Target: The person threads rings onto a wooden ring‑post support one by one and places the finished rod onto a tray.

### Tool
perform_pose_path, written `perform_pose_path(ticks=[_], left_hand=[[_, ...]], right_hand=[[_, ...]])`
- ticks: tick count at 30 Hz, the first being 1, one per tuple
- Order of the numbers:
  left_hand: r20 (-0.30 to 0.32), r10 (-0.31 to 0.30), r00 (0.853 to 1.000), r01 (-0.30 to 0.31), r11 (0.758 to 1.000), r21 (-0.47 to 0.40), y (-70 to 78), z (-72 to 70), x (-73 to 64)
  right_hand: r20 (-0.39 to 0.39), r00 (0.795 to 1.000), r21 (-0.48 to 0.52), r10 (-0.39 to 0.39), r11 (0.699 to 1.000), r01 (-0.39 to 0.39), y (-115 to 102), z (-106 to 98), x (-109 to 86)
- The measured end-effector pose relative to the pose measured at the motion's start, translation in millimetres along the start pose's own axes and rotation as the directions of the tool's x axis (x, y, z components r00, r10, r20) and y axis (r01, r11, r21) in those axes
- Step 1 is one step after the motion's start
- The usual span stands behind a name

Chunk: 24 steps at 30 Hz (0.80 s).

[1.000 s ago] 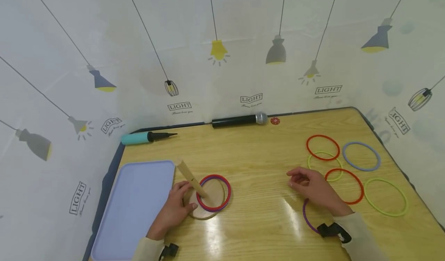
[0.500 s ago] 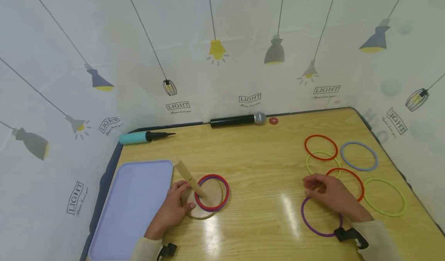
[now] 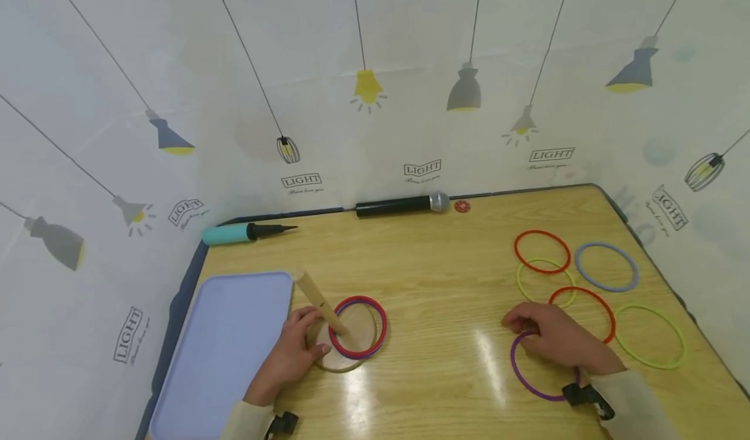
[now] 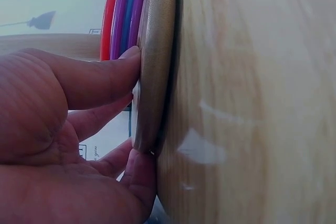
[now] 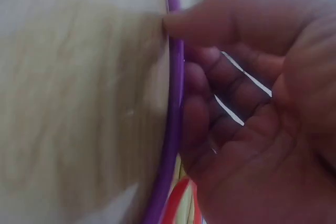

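Observation:
My left hand (image 3: 290, 352) grips the round base of a wooden ring-toss stand (image 3: 336, 362), whose upright post shows beside the fingers. In the left wrist view the thumb lies on top of the wooden base (image 4: 157, 51), with fingers at its edge. Around the post lie stacked rings: a red ring (image 4: 109, 14) uppermost, then purple and blue ones. Over on the right, my right hand (image 3: 562, 337) pinches the far edge of a purple ring (image 3: 530, 388) flat on the table. The right wrist view shows the thumb across this purple ring (image 5: 176, 98), fingers on its outer side.
Beyond the right hand lie red rings (image 3: 569, 258), yellow-green rings (image 3: 682, 342) and a blue ring (image 3: 635, 271). A lavender tray (image 3: 228, 342) sits at left. Along the back are a turquoise hand pump (image 3: 228, 233), a microphone (image 3: 398, 206) and a red chip (image 3: 462, 206).
My right hand has moved right and toward me to the purple ring, and its fingers have closed on the ring's edge. The left hand stays on the stand's base.

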<state>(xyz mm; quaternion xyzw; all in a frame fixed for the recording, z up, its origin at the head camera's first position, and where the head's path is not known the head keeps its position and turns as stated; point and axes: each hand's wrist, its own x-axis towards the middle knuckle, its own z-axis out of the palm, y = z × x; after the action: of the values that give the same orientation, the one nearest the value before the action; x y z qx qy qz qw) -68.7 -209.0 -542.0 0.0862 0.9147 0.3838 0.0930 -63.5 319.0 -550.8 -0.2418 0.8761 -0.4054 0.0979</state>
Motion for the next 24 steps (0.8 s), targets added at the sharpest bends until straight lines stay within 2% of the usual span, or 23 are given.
perform_pose_path(ticks=[4,9,14,20,24], left_hand=[[0.005,0.000,1.000,0.000,1.000,-0.007,0.3,-1.2,-0.3],[0.003,0.001,1.000,-0.001,1.000,-0.007,-3.2,0.2,0.9],[0.000,0.011,1.000,-0.011,1.000,-0.019,-3.8,0.5,0.7],[-0.004,0.018,1.000,-0.018,1.000,-0.019,-3.2,0.5,0.3],[-0.005,0.013,1.000,-0.013,1.000,-0.017,-3.8,-0.1,0.9]], right_hand=[[-0.024,0.999,-0.070,-0.026,0.997,0.024,-2,0,5.0],[-0.035,0.998,-0.105,-0.043,0.994,0.039,-5,1,11.3],[-0.051,0.999,-0.141,0.004,0.990,-0.011,-11,-1,18.3],[-0.030,0.999,-0.128,0.031,0.991,-0.034,-20,-3,30.0],[-0.008,0.999,-0.081,0.052,0.995,-0.053,-25,-3,37.6]])
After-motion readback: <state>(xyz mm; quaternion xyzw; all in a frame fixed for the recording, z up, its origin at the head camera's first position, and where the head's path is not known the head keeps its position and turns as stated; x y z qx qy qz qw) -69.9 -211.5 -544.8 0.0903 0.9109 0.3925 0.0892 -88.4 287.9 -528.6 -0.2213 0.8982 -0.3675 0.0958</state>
